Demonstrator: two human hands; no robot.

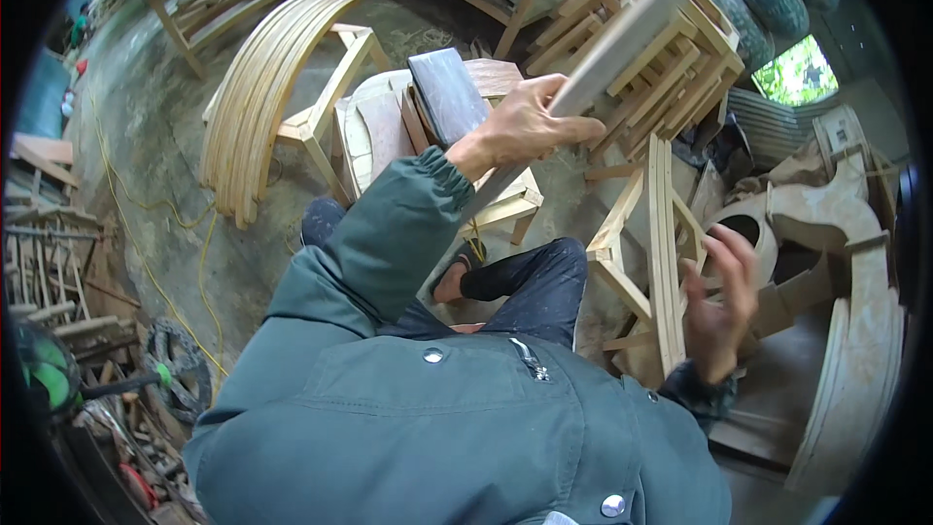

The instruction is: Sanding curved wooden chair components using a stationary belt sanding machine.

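My left hand (525,126) is closed round a long, flat, pale grey strip (632,34). The strip slants from below my wrist up past the top right; whether it is wood or metal I cannot tell. My right hand (724,297) is raised on the right, fingers apart and loosely bent, with nothing seen in them. Just left of it stands a pale wooden frame (661,243); whether the fingers touch it is unclear. Beyond my left wrist, a dark grey rectangular block (447,92) rests on a low wooden stand (515,204) with curved wooden pieces (384,126).
Curved slatted wood (277,78) stands at the far left, stacked wooden frames (671,78) at the far right. Large curved wooden parts (826,194) crowd the right side. A yellow cord (136,233) crosses the floor. A dark wheel-like thing (180,365) and scraps lie left.
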